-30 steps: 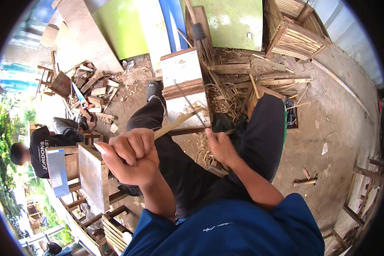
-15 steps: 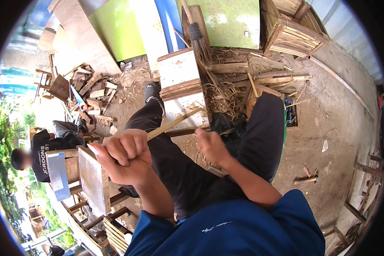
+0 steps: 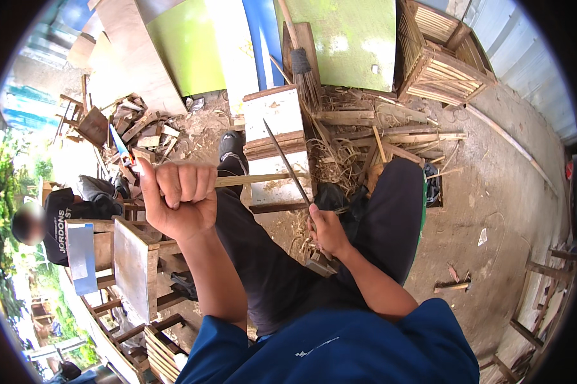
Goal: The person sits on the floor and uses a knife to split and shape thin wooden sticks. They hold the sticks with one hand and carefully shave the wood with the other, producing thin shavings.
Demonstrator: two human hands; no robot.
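My left hand (image 3: 181, 200) is closed round a narrow, pale bamboo strip (image 3: 253, 180), its thumb pointing up. The strip reaches out to the right, over a low white-topped wooden bench (image 3: 276, 168). In front of my right thigh, my right hand (image 3: 330, 232) is closed on a long knife (image 3: 284, 153). Its slim, dark blade slants up and left and crosses the strip in this view; I cannot tell whether they touch. Most of the knife's handle is hidden by my fingers. Pale shavings (image 3: 340, 153) lie tangled beside the bench.
A broom (image 3: 302, 64) leans behind the bench. Scrap wood (image 3: 141, 131) with a handsaw (image 3: 119, 146) lies at far left, wooden pieces (image 3: 397, 131) at right. A hammer (image 3: 454, 285) rests on the floor. Another person (image 3: 61, 224) sits at left beside a wooden table (image 3: 133, 269).
The knife's blade has come into clear view, raised across the strip. My left hand has shifted slightly left, and the strip has swung from slanting to nearly level.
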